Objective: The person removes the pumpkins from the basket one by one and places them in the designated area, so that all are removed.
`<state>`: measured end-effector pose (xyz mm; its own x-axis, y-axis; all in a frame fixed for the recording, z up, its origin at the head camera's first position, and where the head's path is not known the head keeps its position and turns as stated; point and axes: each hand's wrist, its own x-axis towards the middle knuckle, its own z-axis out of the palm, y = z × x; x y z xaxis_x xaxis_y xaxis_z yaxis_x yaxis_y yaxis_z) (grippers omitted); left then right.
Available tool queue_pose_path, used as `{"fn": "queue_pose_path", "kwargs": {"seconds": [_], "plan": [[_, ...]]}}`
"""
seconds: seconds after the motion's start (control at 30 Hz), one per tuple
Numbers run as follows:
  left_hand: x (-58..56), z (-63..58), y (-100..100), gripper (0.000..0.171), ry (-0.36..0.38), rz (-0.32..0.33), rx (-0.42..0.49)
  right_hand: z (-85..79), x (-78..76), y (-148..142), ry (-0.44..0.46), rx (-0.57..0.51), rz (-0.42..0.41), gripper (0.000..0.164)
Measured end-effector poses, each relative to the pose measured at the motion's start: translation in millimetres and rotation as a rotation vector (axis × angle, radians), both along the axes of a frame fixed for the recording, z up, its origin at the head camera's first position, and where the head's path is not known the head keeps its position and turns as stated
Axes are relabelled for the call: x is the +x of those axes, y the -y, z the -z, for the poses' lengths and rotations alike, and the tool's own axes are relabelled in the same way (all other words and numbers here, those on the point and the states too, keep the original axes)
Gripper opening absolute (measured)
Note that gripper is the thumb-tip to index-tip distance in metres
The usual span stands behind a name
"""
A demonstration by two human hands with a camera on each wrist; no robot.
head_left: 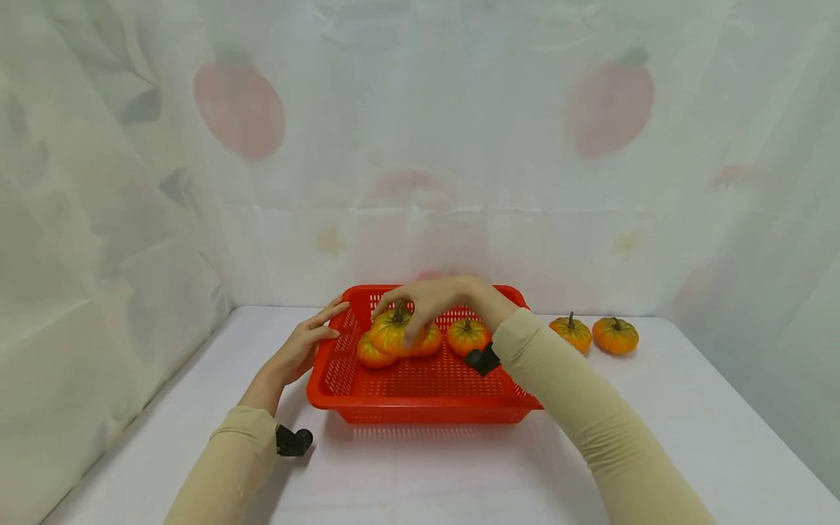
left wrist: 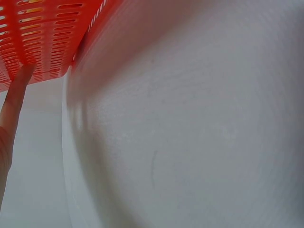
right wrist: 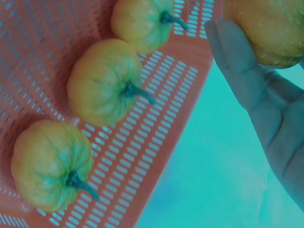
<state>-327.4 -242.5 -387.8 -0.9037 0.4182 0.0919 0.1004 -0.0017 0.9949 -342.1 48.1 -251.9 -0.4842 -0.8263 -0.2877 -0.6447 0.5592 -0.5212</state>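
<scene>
My right hand (head_left: 434, 297) grips a small orange-and-yellow pumpkin (head_left: 389, 338) with a green stem, above the left part of a red slotted plastic basket (head_left: 426, 402). In the right wrist view the fingers lie along the side of this held pumpkin (right wrist: 270, 33). Three more pumpkins sit in the basket: one on the left (head_left: 372, 356), one in the middle (head_left: 430, 343) partly hidden by the hand, and one on the right (head_left: 468, 337). At the basket's left rim, my left hand (head_left: 297, 354) rests with extended fingers; one finger (left wrist: 16, 97) touches the slotted outer wall in the left wrist view.
To the right of the basket, two pumpkins, one nearer (head_left: 571, 333) and one farther right (head_left: 615, 335), stand on the white table (head_left: 407, 481). Pale printed curtains (head_left: 420, 131) close off the back and sides. My right forearm crosses the basket's right end.
</scene>
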Motion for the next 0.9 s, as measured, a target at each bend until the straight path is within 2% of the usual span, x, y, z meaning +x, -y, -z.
{"fn": "queue_pose_path", "kwargs": {"seconds": [0.17, 0.43, 0.67, 0.9], "plan": [[-0.1, -1.3, 2, 0.064, -0.002, -0.009, -0.01, -7.4, -4.7, -15, -0.025, -0.053, 0.039, 0.071], [2.9, -0.5, 5, 0.064, 0.008, -0.017, -0.002, -13.4, -10.8, -35, 0.047, -0.166, 0.057, 0.071], [1.9, -1.5, 5, 0.064, -0.002, -0.006, -0.004, -17.6, -14.6, -56, 0.075, -0.211, 0.128, 0.07], [0.1, -0.5, 6, 0.063, 0.009, -0.01, 0.007, -25.8, -19.7, -82, 0.041, -0.246, 0.207, 0.07]]}}
